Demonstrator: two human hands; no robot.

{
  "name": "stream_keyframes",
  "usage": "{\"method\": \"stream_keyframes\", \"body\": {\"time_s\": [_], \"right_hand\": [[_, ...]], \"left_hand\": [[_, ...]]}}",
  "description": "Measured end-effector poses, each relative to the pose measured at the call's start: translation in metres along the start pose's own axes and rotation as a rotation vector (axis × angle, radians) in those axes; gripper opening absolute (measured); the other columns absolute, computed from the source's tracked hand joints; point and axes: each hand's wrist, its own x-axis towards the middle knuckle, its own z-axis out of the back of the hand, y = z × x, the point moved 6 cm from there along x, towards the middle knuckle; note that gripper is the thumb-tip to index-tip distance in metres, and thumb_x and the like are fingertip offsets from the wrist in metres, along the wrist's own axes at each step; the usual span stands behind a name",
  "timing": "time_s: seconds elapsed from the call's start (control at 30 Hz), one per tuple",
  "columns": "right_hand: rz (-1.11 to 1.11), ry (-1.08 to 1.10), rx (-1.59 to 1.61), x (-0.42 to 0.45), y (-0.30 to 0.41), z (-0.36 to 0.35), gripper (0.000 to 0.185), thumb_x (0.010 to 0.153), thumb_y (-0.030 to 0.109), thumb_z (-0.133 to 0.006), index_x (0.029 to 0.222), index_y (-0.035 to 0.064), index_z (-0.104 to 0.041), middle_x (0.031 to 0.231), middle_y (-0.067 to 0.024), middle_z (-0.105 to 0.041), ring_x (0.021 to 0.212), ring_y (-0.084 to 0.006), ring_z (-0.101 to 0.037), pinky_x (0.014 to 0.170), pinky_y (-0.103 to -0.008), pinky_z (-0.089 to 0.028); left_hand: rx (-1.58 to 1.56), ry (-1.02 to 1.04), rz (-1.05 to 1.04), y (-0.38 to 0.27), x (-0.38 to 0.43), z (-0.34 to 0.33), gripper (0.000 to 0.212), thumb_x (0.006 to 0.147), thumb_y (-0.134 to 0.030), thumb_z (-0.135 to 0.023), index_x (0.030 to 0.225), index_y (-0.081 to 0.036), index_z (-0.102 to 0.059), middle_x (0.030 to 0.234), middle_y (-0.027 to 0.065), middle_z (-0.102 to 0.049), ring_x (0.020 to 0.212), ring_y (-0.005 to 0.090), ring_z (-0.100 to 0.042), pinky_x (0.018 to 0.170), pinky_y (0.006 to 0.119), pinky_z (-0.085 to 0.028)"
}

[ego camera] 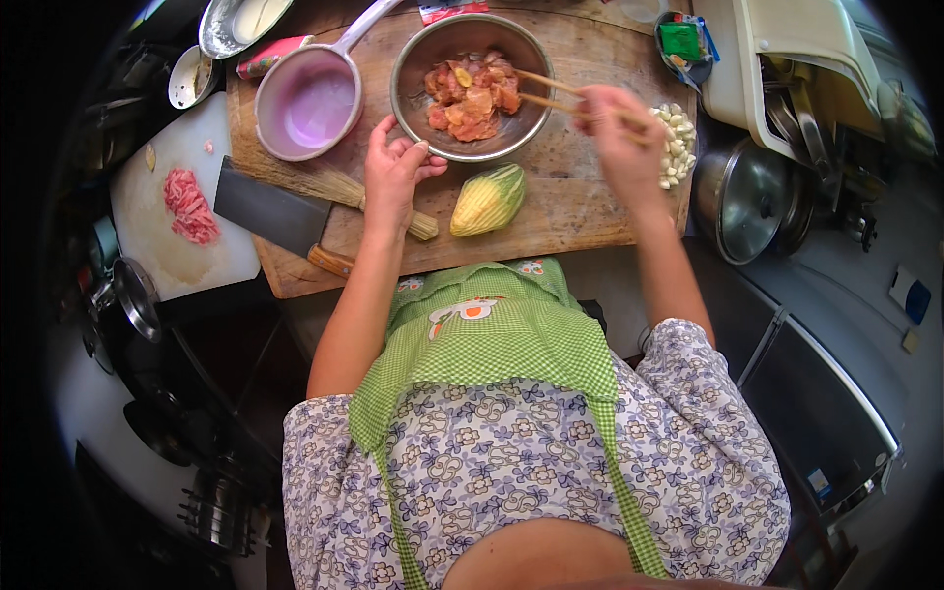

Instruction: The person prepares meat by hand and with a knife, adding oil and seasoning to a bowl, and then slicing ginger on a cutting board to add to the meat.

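Note:
A stainless steel bowl (472,151) holds pieces of raw, seasoned meat (476,96) with a yellowish slice on top. My left hand (398,166) grips the bowl's lower left rim between thumb and fingers. In my right hand (623,140), slightly blurred, is a pair of wooden chopsticks (549,80), whose tips reach over the rim to the right side of the meat. Just below the bowl, a green and yellow ridged gourd-like vegetable (488,200) lies on the wooden board (575,214). Peeled garlic cloves (675,147) are heaped right of my right hand.
Left of the bowl stand a purple plastic ladle (310,103), a straw brush (317,181) and a cleaver (273,210). Sliced raw meat (190,206) lies on a white cutting board (147,251). A small dark bowl with packets (686,48) and a steel pot lid (752,199) are at the right.

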Motion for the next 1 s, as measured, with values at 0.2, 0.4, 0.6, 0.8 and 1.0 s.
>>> {"method": "stream_keyframes", "body": {"time_s": [0.2, 0.4, 0.6, 0.8, 1.0], "right_hand": [[0.105, 0.012, 0.148, -0.004, 0.014, -0.026, 0.010, 0.085, 0.006, -0.060, 0.089, -0.0010, -0.066, 0.075, -0.0073, -0.065, 0.064, -0.0116, -0.062, 0.055, -0.0240, -0.049], [0.156, 0.250, 0.036, -0.010, 0.013, -0.027, 0.014, 0.087, 0.010, -0.059, 0.090, -0.0021, -0.066, 0.077, -0.0073, -0.065, 0.067, -0.0119, -0.065, 0.058, -0.0227, -0.053], [-0.181, 0.070, 0.357, 0.016, -0.016, 0.006, 0.023, 0.091, 0.017, -0.055, 0.090, -0.0049, -0.064, 0.077, -0.0109, -0.065, 0.061, -0.0149, -0.064, 0.057, -0.0246, -0.055], [-0.216, 0.030, 0.429, 0.017, -0.051, -0.013, 0.025, 0.092, 0.019, -0.054, 0.092, -0.0042, -0.062, 0.076, -0.0114, -0.065, 0.064, -0.0166, -0.064, 0.059, -0.0268, -0.054], [-0.277, -0.016, 0.541, 0.021, -0.039, 0.024, 0.030, 0.092, 0.025, -0.054, 0.095, -0.0042, -0.060, 0.078, -0.0115, -0.064, 0.066, -0.0175, -0.065, 0.060, -0.0266, -0.054]], "left_hand": [[0.018, 0.021, 0.021, 0.004, 0.000, 0.003, 0.068, 0.083, 0.004, -0.053, 0.140, 0.005, -0.015, 0.087, 0.0140, -0.061, 0.069, 0.0184, -0.063, 0.061, 0.028, -0.055], [0.003, -0.002, 0.012, 0.004, -0.001, 0.004, 0.067, 0.083, 0.004, -0.054, 0.139, 0.005, -0.018, 0.087, 0.0130, -0.061, 0.069, 0.0172, -0.062, 0.061, 0.028, -0.055], [0.034, 0.007, 0.028, 0.006, -0.002, 0.008, 0.062, 0.083, 0.001, -0.056, 0.137, 0.005, -0.026, 0.086, 0.0103, -0.060, 0.068, 0.0153, -0.062, 0.060, 0.026, -0.054], [0.051, -0.021, 0.040, 0.010, -0.005, 0.011, 0.057, 0.084, -0.003, -0.058, 0.134, 0.006, -0.031, 0.084, 0.0086, -0.059, 0.068, 0.0139, -0.061, 0.059, 0.024, -0.053], [0.084, -0.010, 0.081, 0.004, -0.018, 0.013, 0.048, 0.087, -0.007, -0.056, 0.128, 0.006, -0.038, 0.083, 0.0072, -0.058, 0.067, 0.0132, -0.060, 0.059, 0.024, -0.052]]}}
